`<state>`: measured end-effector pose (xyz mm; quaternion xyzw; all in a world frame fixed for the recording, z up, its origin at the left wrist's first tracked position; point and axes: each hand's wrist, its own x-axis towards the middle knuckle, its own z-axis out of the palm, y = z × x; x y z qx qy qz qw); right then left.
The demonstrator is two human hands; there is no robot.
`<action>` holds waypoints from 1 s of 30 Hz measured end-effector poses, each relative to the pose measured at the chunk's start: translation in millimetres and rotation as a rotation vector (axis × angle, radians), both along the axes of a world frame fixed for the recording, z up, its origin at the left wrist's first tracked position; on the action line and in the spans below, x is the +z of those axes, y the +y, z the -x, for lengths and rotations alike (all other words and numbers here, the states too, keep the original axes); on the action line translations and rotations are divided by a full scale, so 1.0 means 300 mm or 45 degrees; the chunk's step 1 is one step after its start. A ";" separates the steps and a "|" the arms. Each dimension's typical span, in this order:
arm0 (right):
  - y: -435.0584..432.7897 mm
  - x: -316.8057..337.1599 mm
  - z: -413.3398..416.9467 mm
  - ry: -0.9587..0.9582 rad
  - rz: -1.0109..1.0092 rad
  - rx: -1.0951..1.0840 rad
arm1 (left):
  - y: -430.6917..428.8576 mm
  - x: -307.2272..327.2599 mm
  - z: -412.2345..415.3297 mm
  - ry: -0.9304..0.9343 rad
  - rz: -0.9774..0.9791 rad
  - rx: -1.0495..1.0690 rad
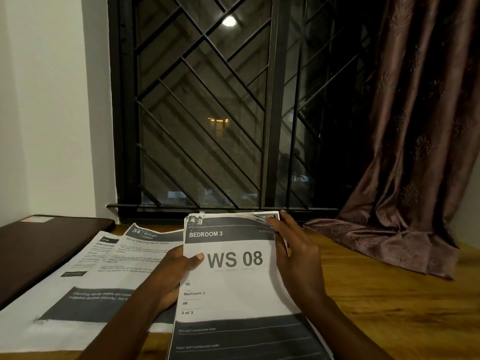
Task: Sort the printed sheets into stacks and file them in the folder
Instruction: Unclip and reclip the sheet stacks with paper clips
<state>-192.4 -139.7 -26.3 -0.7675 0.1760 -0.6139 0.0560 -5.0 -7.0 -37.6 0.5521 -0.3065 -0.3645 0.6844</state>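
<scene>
The bundle (233, 289) of sheets, "WS 08" on top, sits in the lower middle of the frame, raised off the table (389, 307) at its far end. The left hand (168, 279) grasps its left edge, thumb on the top page and fingers underneath. The right hand (298, 258) lies along the right edge with fairly straight fingers reaching the upper right corner, where the page edges are ruffled. Whether it pinches a sheet or only touches cannot be told.

The step appears to be reading the top page and peeling it off. To do it well, the left hand should keep the bundle firmly clamped while the right separates only one sheet at the ruffled corner, checking that none clings beneath.

Two laid-out sheets, the kitchen sheet (148, 242) and a second sheet (85, 261), lie at lower left. "Bedroom 3" likely needs its own stack, set apart from them. The dark flat item at far left, probably the folder (44, 250), is closed.
</scene>
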 end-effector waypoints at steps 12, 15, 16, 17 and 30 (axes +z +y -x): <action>0.028 0.017 0.005 -0.199 -0.473 0.318 | 0.003 0.001 -0.002 0.007 -0.013 0.004; 0.013 0.022 0.010 -0.267 -0.731 0.503 | 0.004 0.000 -0.003 0.020 -0.002 -0.011; 0.007 0.020 0.015 -0.232 -0.738 0.509 | 0.005 -0.002 -0.004 0.023 0.001 -0.011; 0.001 0.017 0.020 -0.197 -0.728 0.486 | 0.004 -0.003 -0.005 0.026 0.002 -0.009; -0.018 0.066 0.053 -0.178 -1.018 0.632 | 0.001 -0.006 -0.011 -0.001 -0.011 -0.003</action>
